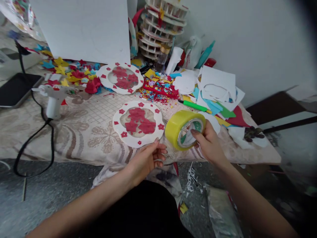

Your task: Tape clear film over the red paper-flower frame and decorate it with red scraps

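Observation:
My right hand (210,140) grips a wide roll of yellow packing tape (177,129), with the thumb inside its core. The roll is tilted over the table near its front edge. My left hand (147,158) is palm up at the table edge, fingers apart and loosely curled. Its thumb tip meets the lower rim of a white scalloped foam ring (119,127) decorated with small red flowers and squares. Red cut shapes (140,122) show in the ring's round middle. A second, similar white ring (104,77) lies farther back.
A white glue gun (53,104) with a black cord and a phone (18,89) are at left. Colourful foam stars (60,66), scraps (158,91), a green pen (194,105) and white sheets (218,81) cover the back. A tiered white stand (160,26) rises by the wall.

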Motion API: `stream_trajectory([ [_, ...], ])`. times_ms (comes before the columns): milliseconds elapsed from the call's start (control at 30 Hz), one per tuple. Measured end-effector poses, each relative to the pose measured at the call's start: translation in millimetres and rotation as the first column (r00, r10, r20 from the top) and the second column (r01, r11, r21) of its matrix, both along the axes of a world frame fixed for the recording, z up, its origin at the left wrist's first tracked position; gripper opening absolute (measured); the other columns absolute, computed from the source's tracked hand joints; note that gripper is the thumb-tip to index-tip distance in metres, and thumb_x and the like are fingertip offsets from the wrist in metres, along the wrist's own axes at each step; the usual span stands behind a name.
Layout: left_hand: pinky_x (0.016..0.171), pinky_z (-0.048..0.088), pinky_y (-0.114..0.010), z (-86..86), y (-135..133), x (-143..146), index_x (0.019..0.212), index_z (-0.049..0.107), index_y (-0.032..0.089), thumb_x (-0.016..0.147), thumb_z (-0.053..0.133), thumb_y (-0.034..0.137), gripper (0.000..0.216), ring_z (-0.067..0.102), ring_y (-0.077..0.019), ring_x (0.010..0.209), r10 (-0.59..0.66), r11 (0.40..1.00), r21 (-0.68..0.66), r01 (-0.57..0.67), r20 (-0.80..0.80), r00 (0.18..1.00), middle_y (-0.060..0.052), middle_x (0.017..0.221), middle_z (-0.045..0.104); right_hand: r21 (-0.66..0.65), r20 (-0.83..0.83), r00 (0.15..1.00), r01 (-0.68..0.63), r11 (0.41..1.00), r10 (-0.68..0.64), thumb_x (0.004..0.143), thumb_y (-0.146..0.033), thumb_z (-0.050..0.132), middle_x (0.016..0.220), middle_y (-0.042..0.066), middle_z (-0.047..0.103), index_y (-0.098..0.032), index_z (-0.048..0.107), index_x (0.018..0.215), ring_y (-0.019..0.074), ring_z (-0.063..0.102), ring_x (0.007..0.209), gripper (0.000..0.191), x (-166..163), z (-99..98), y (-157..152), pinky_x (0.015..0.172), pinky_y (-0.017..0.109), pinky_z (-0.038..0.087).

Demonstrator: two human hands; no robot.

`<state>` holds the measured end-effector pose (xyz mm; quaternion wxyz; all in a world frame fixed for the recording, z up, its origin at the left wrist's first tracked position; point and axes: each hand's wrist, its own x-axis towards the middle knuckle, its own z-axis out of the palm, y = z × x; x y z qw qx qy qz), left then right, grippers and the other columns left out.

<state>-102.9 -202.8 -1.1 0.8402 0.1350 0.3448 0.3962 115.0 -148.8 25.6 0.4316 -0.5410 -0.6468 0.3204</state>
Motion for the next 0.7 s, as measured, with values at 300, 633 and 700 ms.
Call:
stream_trajectory([
  [300, 0.053, 0.042, -0.021, 6.7, -1.5, 1.9, 0.076, 0.057, 0.014, 0.068, 0.075, 0.042, 0.034, 0.053, -0.0092, 0.064, 0.012, 1.0, -0.019, -0.013, -0.058, 0.998, 0.0, 0.078, 0.054, 0.043, 0.009, 1.0, 0.02, 0.999, -0.021, 0.083, -0.034, 0.061, 0.108, 0.006, 0.059, -0.026, 0.047, 0.12, 0.0232, 0.059, 0.096, 0.04, -4.8, -3.6, -9.2, 0.084, 0.041, 0.049],
  [633, 0.054, 0.043, -0.022, -4.1, -4.4, -4.8, 0.073, 0.055, 0.015, 0.067, 0.076, 0.031, 0.027, 0.055, -0.0093, 0.06, 0.019, 1.0, 0.0, -0.019, -0.069, 0.997, 0.0, 0.07, 0.059, 0.064, 0.048, 0.998, 0.027, 0.998, -0.03, 0.083, -0.037, 0.061, 0.107, 0.006, 0.06, -0.026, 0.049, 0.121, 0.0238, 0.06, 0.093, 0.041, -4.7, -3.5, -13.5, 0.082, 0.042, 0.051],
  [700, 0.054, 0.042, -0.021, -6.1, -4.7, -8.1, 0.072, 0.055, 0.015, 0.066, 0.077, 0.033, 0.029, 0.054, -0.0087, 0.058, 0.025, 0.999, 0.036, -0.021, -0.101, 0.995, 0.001, 0.069, 0.059, 0.075, 0.05, 0.998, 0.023, 0.997, -0.027, 0.083, -0.036, 0.062, 0.107, 0.007, 0.06, -0.026, 0.049, 0.12, 0.024, 0.06, 0.094, 0.041, -5.6, -2.8, -14.1, 0.082, 0.041, 0.052],
])
